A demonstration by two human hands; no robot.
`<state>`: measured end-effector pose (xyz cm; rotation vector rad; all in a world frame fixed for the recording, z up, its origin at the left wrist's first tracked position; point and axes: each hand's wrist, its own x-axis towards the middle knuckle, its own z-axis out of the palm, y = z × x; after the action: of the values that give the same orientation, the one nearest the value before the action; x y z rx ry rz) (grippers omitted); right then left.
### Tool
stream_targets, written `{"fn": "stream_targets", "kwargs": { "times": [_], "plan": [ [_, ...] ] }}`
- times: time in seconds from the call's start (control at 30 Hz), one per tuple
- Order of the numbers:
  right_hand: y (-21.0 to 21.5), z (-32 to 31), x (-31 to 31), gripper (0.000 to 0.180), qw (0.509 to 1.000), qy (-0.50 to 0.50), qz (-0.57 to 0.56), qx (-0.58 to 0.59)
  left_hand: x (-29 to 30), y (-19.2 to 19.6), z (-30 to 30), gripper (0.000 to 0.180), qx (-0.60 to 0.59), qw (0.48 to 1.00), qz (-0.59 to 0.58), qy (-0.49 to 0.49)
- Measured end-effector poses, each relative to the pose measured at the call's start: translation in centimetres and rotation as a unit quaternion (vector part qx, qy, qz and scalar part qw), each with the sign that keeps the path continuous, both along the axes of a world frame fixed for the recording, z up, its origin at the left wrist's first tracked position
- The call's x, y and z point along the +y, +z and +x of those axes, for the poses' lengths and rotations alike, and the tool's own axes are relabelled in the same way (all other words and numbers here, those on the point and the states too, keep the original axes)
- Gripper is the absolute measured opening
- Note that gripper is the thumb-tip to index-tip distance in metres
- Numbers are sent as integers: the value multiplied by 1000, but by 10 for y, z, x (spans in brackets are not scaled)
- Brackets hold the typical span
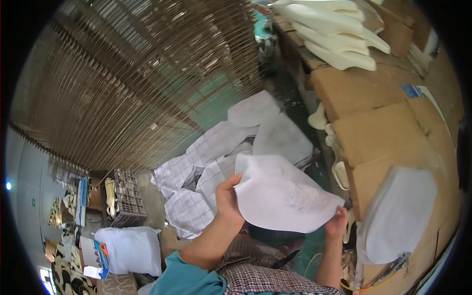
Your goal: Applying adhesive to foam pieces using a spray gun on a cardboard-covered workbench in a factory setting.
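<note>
At the far left, a wire crate [129, 196] stood on the floor beside a plump white bag [130, 250]. Above them a large rack of thin metal rods [137, 73] fanned across the view. Further right, flat cut pieces lay piled on the floor: grid-printed sheets [189, 206] under plain white, rounded ones [282, 137].

The left hand [227, 199] gripped the left edge of a white sheet [282, 196], fingers curled over its rim. The sheet was thin and limp, roughly oval, with a faint grey smudge near its middle, and it hung in the air in front of the person, above the pile. The right hand [337, 225] pinched its lower right corner. Both hands were closed on the sheet, held apart at its two ends.

To the right, a desk [373, 132] covered in brown cardboard carried a stack of white pieces [398, 216] with rounded outlines. At its far end lay several smooth cream moulded forms [334, 34], long and curved.
</note>
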<state>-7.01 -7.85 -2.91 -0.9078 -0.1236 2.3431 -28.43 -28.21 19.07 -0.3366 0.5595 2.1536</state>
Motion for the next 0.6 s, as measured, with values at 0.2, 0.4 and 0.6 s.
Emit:
{"fn": "stream_targets", "kwargs": {
  "times": [0.2,0.4,0.6],
  "plan": [
    [-18,-128,4,31,981,130,118,-89,-115,-135,-138,43,14,986,-163,30],
    [-38,-327,-40,37,951,175,207,-149,-197,-234,-326,38,73,975,-209,10],
    [-77,-472,-113,40,955,189,229,-6,-291,-260,-460,55,224,907,-351,65]
  ]
}}
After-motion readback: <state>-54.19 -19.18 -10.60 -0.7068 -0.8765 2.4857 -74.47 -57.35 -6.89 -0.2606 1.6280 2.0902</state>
